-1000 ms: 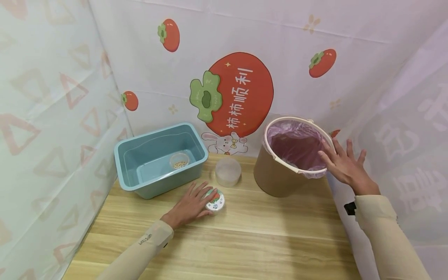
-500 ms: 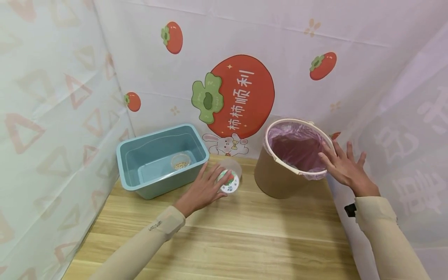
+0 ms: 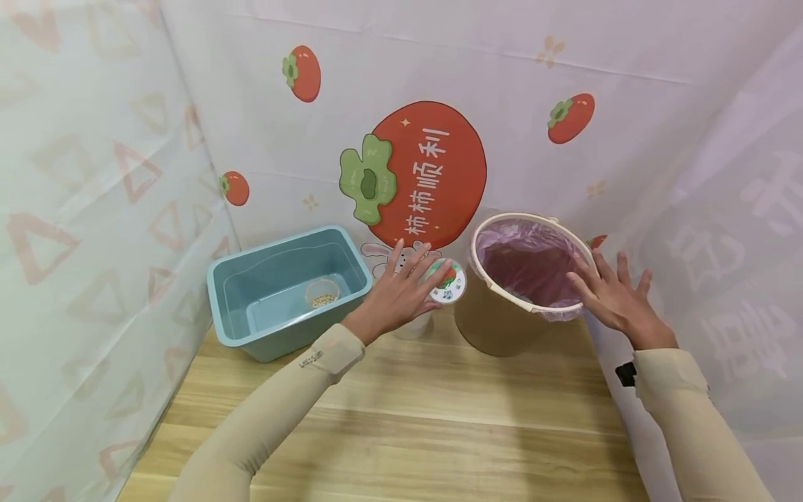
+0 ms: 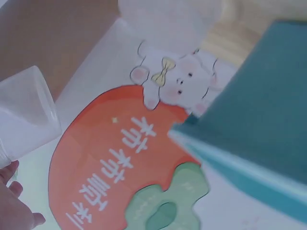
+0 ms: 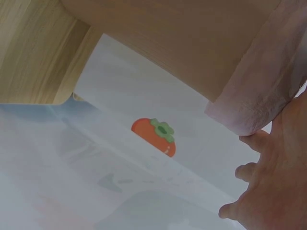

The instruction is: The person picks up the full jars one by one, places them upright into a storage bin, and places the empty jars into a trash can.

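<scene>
My left hand (image 3: 401,289) grips a clear plastic cup (image 4: 29,112) by its lid end, above the table and left of the bin. Its round white lid (image 3: 450,284) carries a red and green printed picture and faces up towards the head camera. In the left wrist view the cup looks see-through, with fingertips (image 4: 10,171) at the lid end. Spread fingers of my right hand (image 3: 617,300) are at the right rim of a brown trash bin (image 3: 502,324), which has a pink plastic liner (image 3: 521,233) folded over its edge.
A blue-green plastic bin (image 3: 282,341) stands at the back left, holding a small clear cup (image 3: 323,293) of pale grains. Partly hidden behind my left hand, a frosted round tub (image 3: 414,329) sits on the wooden table (image 3: 408,432). Printed cloth (image 3: 521,63) hangs behind.
My left hand has lifted the lidded cup from the table and carried it rightward and up, past the frosted tub towards the trash bin. The right hand stays at the bin rim.
</scene>
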The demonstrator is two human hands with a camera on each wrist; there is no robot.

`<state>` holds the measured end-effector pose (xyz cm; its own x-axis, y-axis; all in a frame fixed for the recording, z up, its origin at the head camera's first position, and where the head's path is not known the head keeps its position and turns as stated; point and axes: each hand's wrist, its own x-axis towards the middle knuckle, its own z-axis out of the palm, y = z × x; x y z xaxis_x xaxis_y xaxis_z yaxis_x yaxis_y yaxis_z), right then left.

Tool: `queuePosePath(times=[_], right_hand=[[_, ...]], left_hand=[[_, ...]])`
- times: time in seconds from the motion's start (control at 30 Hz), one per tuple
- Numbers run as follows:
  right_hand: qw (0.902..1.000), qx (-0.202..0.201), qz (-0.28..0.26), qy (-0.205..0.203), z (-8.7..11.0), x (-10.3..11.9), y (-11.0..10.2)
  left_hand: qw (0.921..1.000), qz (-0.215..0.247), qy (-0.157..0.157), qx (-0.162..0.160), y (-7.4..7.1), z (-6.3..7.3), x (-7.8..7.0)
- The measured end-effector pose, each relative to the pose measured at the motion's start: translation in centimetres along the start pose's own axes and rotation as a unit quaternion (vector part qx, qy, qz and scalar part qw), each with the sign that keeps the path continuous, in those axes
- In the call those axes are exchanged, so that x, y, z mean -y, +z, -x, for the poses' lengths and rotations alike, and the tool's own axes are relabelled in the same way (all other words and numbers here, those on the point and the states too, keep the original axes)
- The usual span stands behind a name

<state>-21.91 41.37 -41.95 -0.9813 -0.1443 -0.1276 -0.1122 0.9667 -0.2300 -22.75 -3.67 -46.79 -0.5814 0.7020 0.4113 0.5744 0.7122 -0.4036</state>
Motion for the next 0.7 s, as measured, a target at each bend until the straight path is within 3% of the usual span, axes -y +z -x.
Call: queuePosePath(times=[0.2, 0.37, 0.57, 0.7], right_hand=[[1.0, 0.002, 0.005, 0.0, 0.0, 0.2, 0.1], [1.0, -0.002, 0.002, 0.0, -0.1, 0.3, 0.2], [1.0, -0.004, 0.003, 0.002, -0.1, 0.3, 0.2], [1.0, -0.005, 0.003, 0.004, -0.2, 0.2, 0.0]], left_hand=[[0.9985, -0.045, 0.019, -0.026, -0.8, -3.2, 0.7], [0.9971, -0.056, 0.015, -0.049, -2.1, -5.9, 1.0], [0.9966, -0.053, 0.006, -0.063, -3.7, -9.1, 0.8], [0.9957, -0.036, 0.019, -0.083, -4.1, -11.1, -0.2]])
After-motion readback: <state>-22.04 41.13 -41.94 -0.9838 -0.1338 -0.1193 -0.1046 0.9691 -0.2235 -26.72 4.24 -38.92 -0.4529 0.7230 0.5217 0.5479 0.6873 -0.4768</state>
